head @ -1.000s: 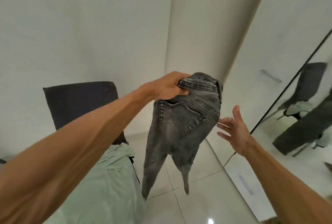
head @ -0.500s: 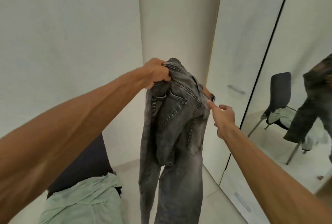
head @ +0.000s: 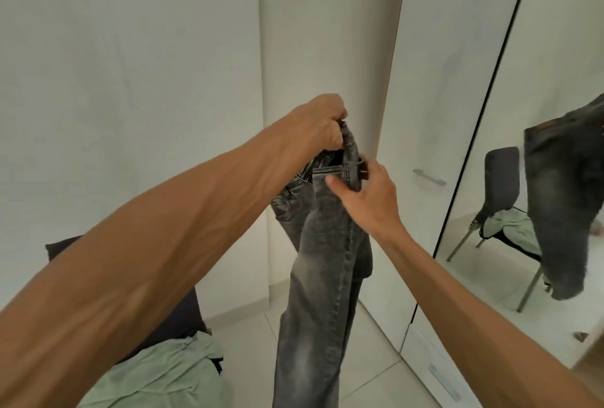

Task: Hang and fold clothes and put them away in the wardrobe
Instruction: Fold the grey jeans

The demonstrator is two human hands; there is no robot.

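Two hands grip one pair of grey jeans (head: 322,263): left hand (head: 323,124) fisted on the waistband, right hand (head: 366,195) pinching below (legs hanging).

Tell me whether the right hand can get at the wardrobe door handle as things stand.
Probably yes, but not freely: the right hand is gripping the jeans at the waist. The handle sits just beyond it with nothing between, so it must let go first.

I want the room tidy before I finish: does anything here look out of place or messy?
Only the pale green garment, left crumpled in a heap on the dark chair at lower left. The grey jeans hang normally from both hands.
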